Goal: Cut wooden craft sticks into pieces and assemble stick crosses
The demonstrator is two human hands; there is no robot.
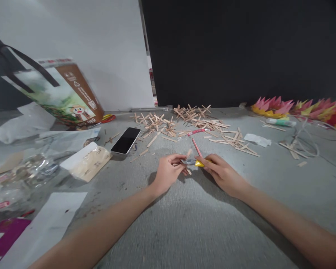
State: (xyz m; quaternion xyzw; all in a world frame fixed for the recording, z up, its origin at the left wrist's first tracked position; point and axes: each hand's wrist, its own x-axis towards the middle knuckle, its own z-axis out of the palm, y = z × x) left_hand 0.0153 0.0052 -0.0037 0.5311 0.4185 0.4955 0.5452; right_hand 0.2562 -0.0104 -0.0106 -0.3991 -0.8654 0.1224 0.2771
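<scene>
My left hand [168, 172] and my right hand [222, 172] meet over the grey floor [184, 224]. Between them is a small glue tube [194, 162], silver with a yellow end. My right hand's fingers pinch the yellow end. My left hand's fingers are curled at the silver end, where a short wooden stick [188, 154] pokes out. A pink striped stick [196, 147] lies just beyond the tube. Further back lies a heap of glued wooden stick crosses [190, 121].
A black phone [126, 141] lies left of my hands. Plastic packets [85, 161], white paper [44, 224] and a printed bag [64, 93] crowd the left. Coloured paper flowers [296, 106], a white cable [305, 144] and a dark wall [240, 52] are at the back right.
</scene>
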